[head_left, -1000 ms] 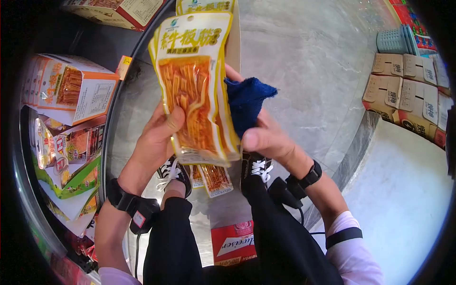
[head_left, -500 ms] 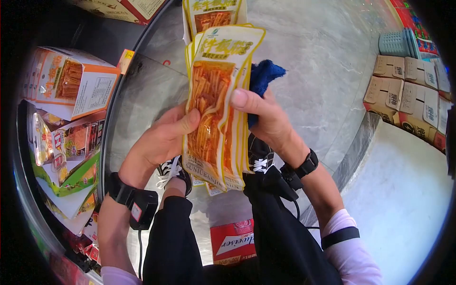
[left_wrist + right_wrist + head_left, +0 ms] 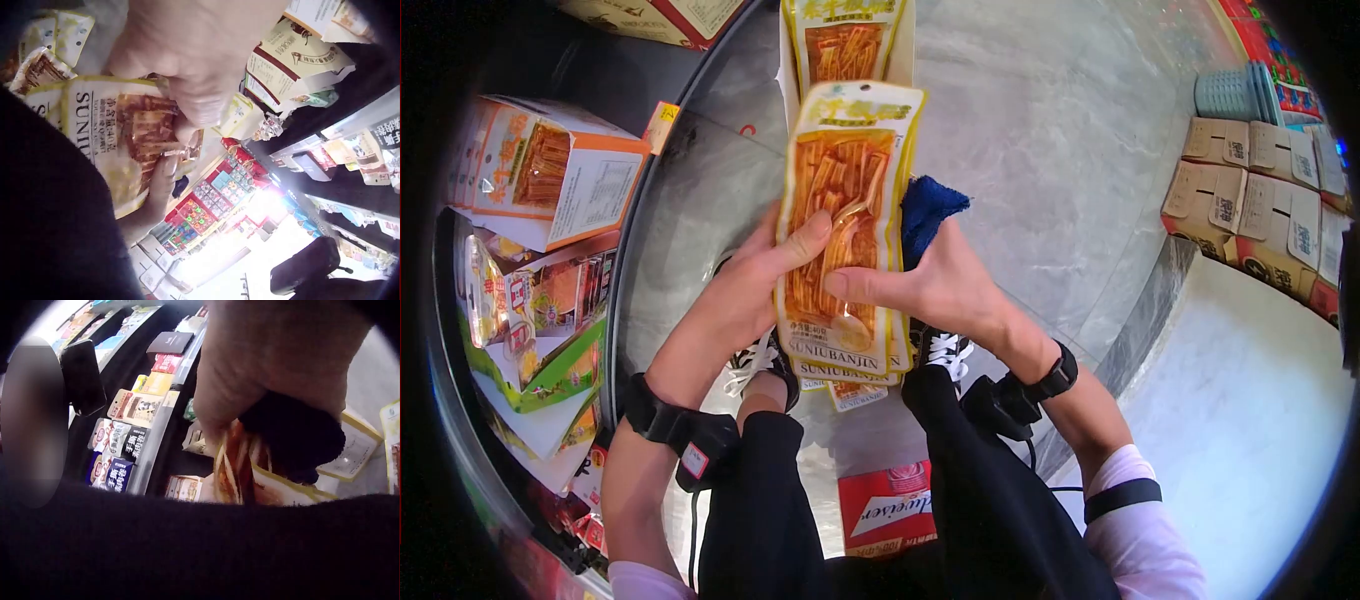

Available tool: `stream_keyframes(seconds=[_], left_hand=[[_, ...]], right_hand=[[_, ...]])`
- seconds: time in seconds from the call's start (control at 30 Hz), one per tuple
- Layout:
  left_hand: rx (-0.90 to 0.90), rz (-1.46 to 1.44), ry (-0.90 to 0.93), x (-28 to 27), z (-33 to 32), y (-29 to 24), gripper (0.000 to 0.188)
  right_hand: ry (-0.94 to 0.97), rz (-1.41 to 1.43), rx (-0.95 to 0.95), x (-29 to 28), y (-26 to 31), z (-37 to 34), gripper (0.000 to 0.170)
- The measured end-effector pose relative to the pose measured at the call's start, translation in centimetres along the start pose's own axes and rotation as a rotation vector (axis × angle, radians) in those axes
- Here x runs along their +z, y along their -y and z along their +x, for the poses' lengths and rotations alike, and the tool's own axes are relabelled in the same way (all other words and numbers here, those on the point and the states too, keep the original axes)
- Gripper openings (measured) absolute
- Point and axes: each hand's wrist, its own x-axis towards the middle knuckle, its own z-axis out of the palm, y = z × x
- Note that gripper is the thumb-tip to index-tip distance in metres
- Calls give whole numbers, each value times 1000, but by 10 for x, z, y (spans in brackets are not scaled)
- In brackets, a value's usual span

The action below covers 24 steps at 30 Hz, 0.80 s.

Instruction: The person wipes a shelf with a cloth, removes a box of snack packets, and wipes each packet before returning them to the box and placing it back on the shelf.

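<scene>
A stack of yellow-and-white snack packets point(image 3: 850, 180) with reddish strips showing through clear windows is held upright in front of me. My left hand point(image 3: 745, 285) grips the left side, its thumb across the front packet. From the right, my right hand point(image 3: 955, 280) pinches the stack, thumb on the front and fingers hidden behind. A dark blue cloth point(image 3: 932, 212) is bunched in the right hand at the stack's edge; the right wrist view has this cloth point(image 3: 290, 434) under the palm, against the packets point(image 3: 234, 465).
A box of matching packets point(image 3: 848, 50) stands beyond the stack. More packets point(image 3: 860, 393) lie low between the shoes. A red carton point(image 3: 888, 512) is near my legs. Shelves with snack boxes point(image 3: 550, 175) line the left; brown cartons point(image 3: 1250, 200) are stacked at right.
The stack has moved right, then slightly back left and down, turning more upright. My right thumb has shifted from the stack's right edge onto its front. The cloth stays with the right hand.
</scene>
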Motion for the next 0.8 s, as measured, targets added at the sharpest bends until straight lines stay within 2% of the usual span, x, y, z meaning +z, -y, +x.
stream_keyframes(seconds=[0.03,0.1,0.27,0.4,0.47,0.53,0.6,0.63,0.8], left_hand=[[-42,-36,71,-1,-1,-2,52],[-20,6,47,4,-4,-7,52],[62,45,34,6,-2,-4,52],[89,-85,-1,16,-2,-8,45],[96,-110,-35,20,0,-10,41],[226,-13,-69,22,2,-8,40],[258,44,-104,21,0,-11,37],[293,102,-138,21,0,-12,34],[348,70,-178,23,-2,-13,31]], right_hand=[[-32,7,-35,0,0,-1,58],[-59,15,-68,0,3,-2,56],[-29,18,4,-4,1,-8,45],[-35,65,-14,-1,3,-8,46],[-101,240,179,4,9,-10,46],[-53,311,188,3,6,-11,49],[95,393,233,0,5,-18,53],[159,316,245,0,8,-18,59],[209,299,317,-1,3,-18,58]])
